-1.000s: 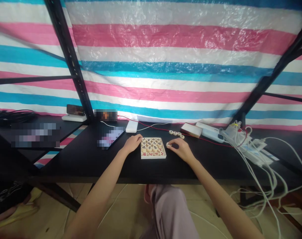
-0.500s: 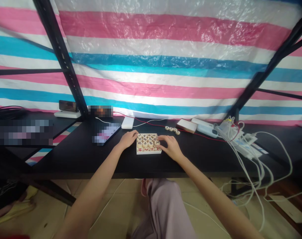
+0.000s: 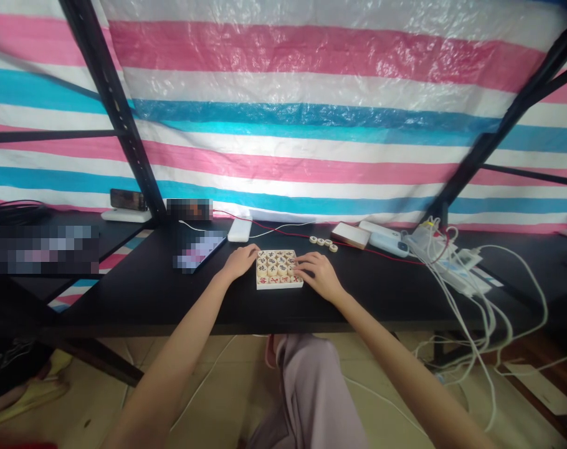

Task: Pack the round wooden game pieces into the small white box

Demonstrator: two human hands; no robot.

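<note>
A shallow white box sits on the black table in front of me, packed with round xiangqi pieces. Black characters mark the upper rows, and red ones mark the row nearest me. My left hand has its bent fingers at the box's far left corner, gripping that edge. At the right side, my right hand has thumb and fingers closed about a xiangqi piece in the right column, which they partly cover. Several loose xiangqi pieces lie in a row beyond my right hand.
A smartphone lies to the left, with a white power bank behind the box. A small box and a pale blue device are at back right. Tangled white cables hang over the right side. A black post rises at left.
My right hand's fingers have shifted slightly, and the black-marked piece between them now sits lower among the others in the right column. My left hand and the box have stayed put.
</note>
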